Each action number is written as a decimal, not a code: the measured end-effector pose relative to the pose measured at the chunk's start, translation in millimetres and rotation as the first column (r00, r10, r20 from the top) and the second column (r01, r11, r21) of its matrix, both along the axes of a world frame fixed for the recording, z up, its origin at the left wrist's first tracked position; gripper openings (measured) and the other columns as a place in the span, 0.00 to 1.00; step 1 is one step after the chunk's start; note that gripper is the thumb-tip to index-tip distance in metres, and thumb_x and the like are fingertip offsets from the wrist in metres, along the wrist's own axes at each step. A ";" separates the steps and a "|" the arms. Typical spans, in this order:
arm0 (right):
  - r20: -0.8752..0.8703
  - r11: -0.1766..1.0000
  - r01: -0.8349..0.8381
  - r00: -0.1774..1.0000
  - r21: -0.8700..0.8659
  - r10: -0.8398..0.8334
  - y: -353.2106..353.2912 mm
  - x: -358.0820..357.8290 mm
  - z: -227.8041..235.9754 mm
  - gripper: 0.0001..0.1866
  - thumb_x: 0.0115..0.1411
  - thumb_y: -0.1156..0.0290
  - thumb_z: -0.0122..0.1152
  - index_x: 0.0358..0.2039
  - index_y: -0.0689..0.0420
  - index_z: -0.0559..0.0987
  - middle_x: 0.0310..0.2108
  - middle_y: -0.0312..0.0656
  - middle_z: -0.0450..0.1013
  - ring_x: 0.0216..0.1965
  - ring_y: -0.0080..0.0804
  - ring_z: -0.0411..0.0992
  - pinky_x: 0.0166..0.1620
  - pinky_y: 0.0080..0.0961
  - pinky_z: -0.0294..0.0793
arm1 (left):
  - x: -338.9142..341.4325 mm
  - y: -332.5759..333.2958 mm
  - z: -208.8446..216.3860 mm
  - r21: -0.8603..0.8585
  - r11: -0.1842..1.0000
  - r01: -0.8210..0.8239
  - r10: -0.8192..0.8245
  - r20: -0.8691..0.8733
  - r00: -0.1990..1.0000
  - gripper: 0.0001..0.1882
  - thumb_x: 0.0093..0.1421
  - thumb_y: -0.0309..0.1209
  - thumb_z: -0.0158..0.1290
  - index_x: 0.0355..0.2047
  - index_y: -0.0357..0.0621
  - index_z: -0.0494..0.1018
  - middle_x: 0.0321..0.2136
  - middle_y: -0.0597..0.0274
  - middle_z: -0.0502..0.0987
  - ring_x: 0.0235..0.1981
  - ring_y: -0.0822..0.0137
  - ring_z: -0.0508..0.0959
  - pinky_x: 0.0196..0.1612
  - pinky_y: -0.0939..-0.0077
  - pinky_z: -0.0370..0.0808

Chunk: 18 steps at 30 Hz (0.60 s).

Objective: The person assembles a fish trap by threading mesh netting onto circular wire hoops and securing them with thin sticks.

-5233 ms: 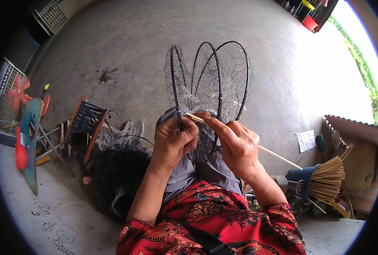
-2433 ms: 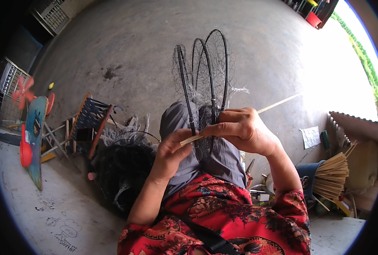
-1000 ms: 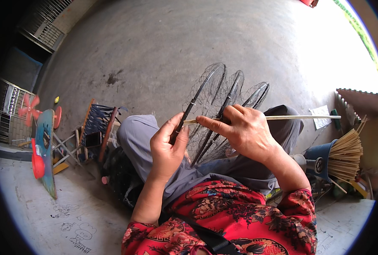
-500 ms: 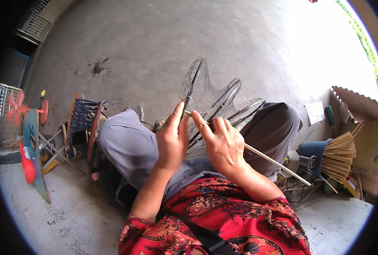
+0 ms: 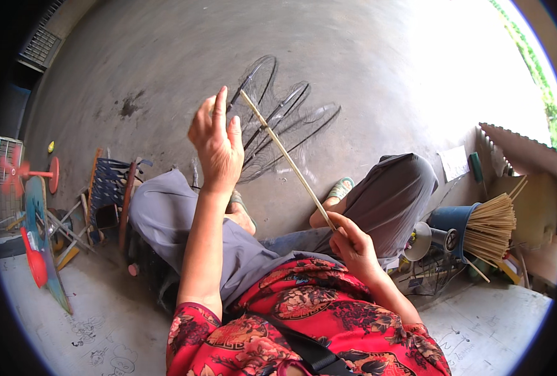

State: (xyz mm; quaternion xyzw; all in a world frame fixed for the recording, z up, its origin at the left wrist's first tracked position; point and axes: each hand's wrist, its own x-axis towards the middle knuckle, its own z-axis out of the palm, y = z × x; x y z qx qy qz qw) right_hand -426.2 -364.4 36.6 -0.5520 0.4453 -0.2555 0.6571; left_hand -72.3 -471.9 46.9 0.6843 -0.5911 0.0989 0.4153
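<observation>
A long, thin pale stick (image 5: 291, 160) slants up and left in front of me, its lower end gripped between the thumb and fingers of my right hand (image 5: 355, 248) near my right knee. Beyond it is a dark mesh net (image 5: 297, 122) on several black hoop-like frames, which cross the stick's upper part. Whether they are joined to the stick I cannot tell. My left hand (image 5: 219, 147) is raised beside the net's left edge, index finger stretched up and thumb apart. It shows no hold on anything, though part of the net passes behind it.
At right stands a blue bucket (image 5: 448, 219) packed with thin wooden sticks (image 5: 491, 229), beside a round metal object (image 5: 418, 242). A strap-seated folding chair (image 5: 112, 188) is at left, near a blue board (image 5: 37, 219) and a red fan-like toy (image 5: 16, 169). Grey concrete floor (image 5: 165, 75) stretches ahead.
My left hand has moved up and left, off its pinch on the frame and stick. My right hand has lowered to the stick's end, and the net has shifted farther away and left.
</observation>
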 end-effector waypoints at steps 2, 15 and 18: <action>0.027 0.999 0.042 0.999 -0.008 -0.042 -8.3 6.2 -6.0 0.24 0.78 0.81 0.55 0.72 0.56 0.74 0.26 0.31 0.67 0.29 0.18 0.65 0.34 0.20 0.67 | -16.4 10.2 6.6 -0.045 0.994 0.097 -0.088 0.176 0.980 0.22 0.71 0.33 0.64 0.62 0.43 0.78 0.55 0.52 0.80 0.58 0.52 0.78 0.63 0.56 0.73; 0.134 0.985 0.117 0.982 0.129 -0.134 -70.7 34.8 11.9 0.26 0.83 0.71 0.53 0.77 0.54 0.67 0.27 0.34 0.73 0.21 0.18 0.67 0.25 0.19 0.66 | -82.5 41.6 -40.6 0.317 0.746 0.586 -0.638 0.084 0.766 0.12 0.68 0.26 0.63 0.52 0.40 0.83 0.38 0.54 0.85 0.35 0.52 0.85 0.40 0.60 0.82; 0.285 0.929 -0.008 0.953 0.369 -0.105 -157.9 51.8 46.4 0.27 0.83 0.65 0.53 0.79 0.52 0.66 0.33 0.44 0.82 0.25 0.25 0.78 0.27 0.26 0.76 | -62.2 53.4 -8.8 0.266 0.842 0.470 -0.462 -0.096 0.882 0.12 0.70 0.24 0.61 0.53 0.42 0.84 0.38 0.53 0.84 0.37 0.50 0.86 0.37 0.60 0.82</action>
